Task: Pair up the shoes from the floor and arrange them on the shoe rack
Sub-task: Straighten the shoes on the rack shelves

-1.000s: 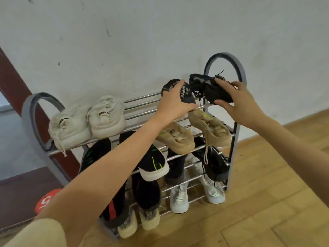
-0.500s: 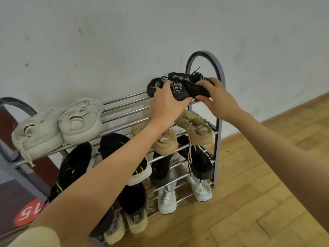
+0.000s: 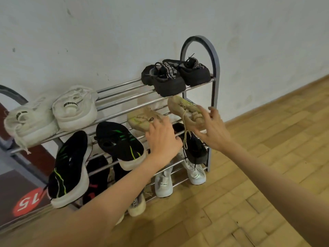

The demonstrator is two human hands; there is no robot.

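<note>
A grey metal shoe rack point(image 3: 216, 65) stands against the white wall. Two black shoes point(image 3: 167, 82) with lettered straps sit side by side at the right end of its top shelf, with no hand on them. On the shelf below lie two beige sneakers. My left hand point(image 3: 163, 139) hovers with relaxed fingers at the heel of the left beige sneaker point(image 3: 140, 120). My right hand point(image 3: 213, 129) is spread beside the right beige sneaker point(image 3: 183, 109), fingertips touching its heel. Neither hand holds anything.
A white pair point(image 3: 76, 109) fills the top shelf's left end. Black sneakers with green stripes point(image 3: 121, 141) sit on the second shelf, a dark shoe point(image 3: 195, 150) and white sneakers point(image 3: 163, 184) lower down. A red "15" floor sticker point(image 3: 28, 202) lies left; wooden floor point(image 3: 249, 175) stretches right.
Both hands have let go of the black shoes, which now rest on the top shelf, and have dropped to the beige sneakers one shelf down.
</note>
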